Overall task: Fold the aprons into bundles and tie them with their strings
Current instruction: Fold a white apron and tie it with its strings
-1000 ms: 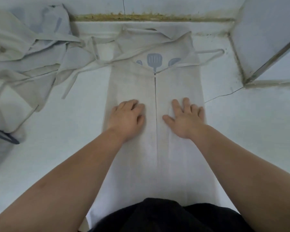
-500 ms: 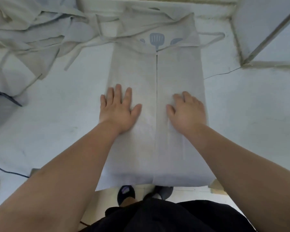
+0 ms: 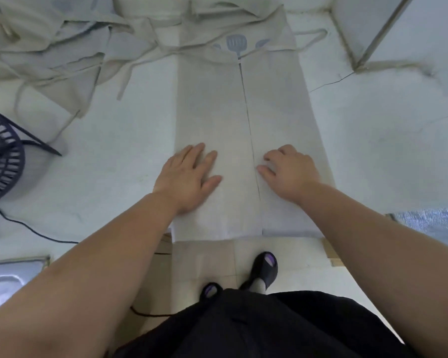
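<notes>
Two grips (image 3: 189, 177) (image 3: 290, 174) on one apron (image 3: 212, 107)

Soft even light, bluish cast; faint shadows; slight overall blur; wide-angle bending at edges.

You have a single wide-angle view, from the camera on your head. It looks forward and steeply down at the table (image 3: 114, 164) from close above. The apron (image 3: 212, 120) runs up the frame's middle, away from you; a fan (image 3: 0, 156) sits left of it, your shoes (image 3: 265, 267) below its near edge.
</notes>
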Motion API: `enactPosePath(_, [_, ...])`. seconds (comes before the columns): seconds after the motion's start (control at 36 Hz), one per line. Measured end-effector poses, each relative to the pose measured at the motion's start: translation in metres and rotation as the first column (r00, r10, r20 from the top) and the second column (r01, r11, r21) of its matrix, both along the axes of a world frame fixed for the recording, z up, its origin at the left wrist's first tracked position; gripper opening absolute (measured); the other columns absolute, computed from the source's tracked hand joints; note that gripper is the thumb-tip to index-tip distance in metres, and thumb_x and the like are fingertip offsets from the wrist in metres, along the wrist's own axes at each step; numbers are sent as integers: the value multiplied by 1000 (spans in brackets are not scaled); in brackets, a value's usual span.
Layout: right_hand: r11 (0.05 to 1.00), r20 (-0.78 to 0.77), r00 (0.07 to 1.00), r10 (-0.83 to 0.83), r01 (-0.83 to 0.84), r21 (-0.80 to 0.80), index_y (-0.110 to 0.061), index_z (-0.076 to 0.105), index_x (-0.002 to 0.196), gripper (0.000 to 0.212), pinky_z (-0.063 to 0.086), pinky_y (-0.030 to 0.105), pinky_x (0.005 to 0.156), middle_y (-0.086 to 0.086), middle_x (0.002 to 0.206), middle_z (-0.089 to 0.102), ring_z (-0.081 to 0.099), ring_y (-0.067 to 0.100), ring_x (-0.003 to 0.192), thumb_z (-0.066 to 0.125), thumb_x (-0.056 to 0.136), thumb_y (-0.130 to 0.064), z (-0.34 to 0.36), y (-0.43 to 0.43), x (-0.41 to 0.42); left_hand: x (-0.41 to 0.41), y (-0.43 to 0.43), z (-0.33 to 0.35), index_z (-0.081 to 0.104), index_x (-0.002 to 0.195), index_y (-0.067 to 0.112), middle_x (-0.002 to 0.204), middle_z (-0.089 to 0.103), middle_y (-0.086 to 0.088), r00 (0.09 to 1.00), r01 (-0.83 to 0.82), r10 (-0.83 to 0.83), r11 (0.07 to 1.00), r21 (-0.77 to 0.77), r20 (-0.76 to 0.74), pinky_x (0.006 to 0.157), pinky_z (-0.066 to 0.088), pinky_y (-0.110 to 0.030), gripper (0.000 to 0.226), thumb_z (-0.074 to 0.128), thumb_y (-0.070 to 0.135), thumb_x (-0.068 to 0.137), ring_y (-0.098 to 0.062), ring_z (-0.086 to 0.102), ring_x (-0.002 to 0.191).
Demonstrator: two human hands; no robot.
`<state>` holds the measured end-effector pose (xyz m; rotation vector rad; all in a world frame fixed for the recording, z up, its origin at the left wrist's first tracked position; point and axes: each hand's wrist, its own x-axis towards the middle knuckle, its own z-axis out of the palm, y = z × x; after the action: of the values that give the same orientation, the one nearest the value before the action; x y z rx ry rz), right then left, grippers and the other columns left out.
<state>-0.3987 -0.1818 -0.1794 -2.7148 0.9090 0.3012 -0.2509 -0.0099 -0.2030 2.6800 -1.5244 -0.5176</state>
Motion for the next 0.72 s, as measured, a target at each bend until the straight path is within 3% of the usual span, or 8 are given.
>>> enactPosePath(0.11, [993,-6,997,72,-72,94,-27,34,144,50,11,33,116,9,155,19,21,21,142,38,98,-43,-3,13,-28,8,6,0,-2,152,32,160,-10,1,999,47,-46,996,78,-15,120,-2,-35,64,11,59,96,-17,-11,147])
enactPosePath(0.19, [996,-20,996,92,-92,13,-28,37,142,45,14,33,114,8,154,24,26,23,139,34,100,-42,-4,12,-41,6,9,4,9,152,28,161,-1,-2,996,61,-66,996,69,65,119,2,-36,62,13,56,98,-21,-4,147])
enactPosePath(0.31, [974,74,978,193,-182,-138,-16,64,114,44,35,35,84,8,118,59,57,31,104,32,97,-41,-6,20,-52,-14,17,9,62,117,15,126,55,-13,976,170,-135,963,-211,171,87,41,-44,45,31,38,94,-38,53,109])
enactPosePath(0.36, [968,146,960,241,-227,-104,-10,70,95,52,39,33,69,11,92,65,64,33,76,34,88,-47,-9,26,-59,-26,21,7,69,102,12,106,63,-13,955,270,-214,912,-309,203,71,47,-40,41,39,37,90,-35,60,85])
enactPosePath(0.44, [954,100,950,296,-289,-78,-10,68,105,68,48,39,79,11,101,64,65,32,80,40,74,-64,-8,31,-67,-48,21,13,54,129,22,129,52,-8,957,288,-278,944,-158,82,87,42,-42,72,31,69,79,-31,52,110])
enactPosePath(0.56, [911,-196,906,376,-400,-100,-12,28,143,106,18,42,114,13,145,30,36,31,130,54,61,-74,-2,36,-78,-69,24,12,-5,150,28,154,2,-6,916,340,-366,926,161,167,110,16,-44,113,46,83,65,-29,12,139])
enactPosePath(0.64, [891,-234,908,347,-397,-220,-7,34,134,110,37,46,103,19,129,45,52,37,107,85,41,-34,-13,39,-84,-75,30,5,-13,147,25,151,3,-14,909,324,-347,937,133,230,112,12,-45,110,65,48,74,-31,13,137])
enactPosePath(0.72, [869,-59,931,361,-359,-341,-2,55,114,89,51,43,80,16,92,58,59,34,71,80,29,-9,-21,36,-88,-80,31,7,9,144,24,130,37,-12,924,287,-289,957,48,249,103,28,-41,96,67,23,66,-32,40,119])
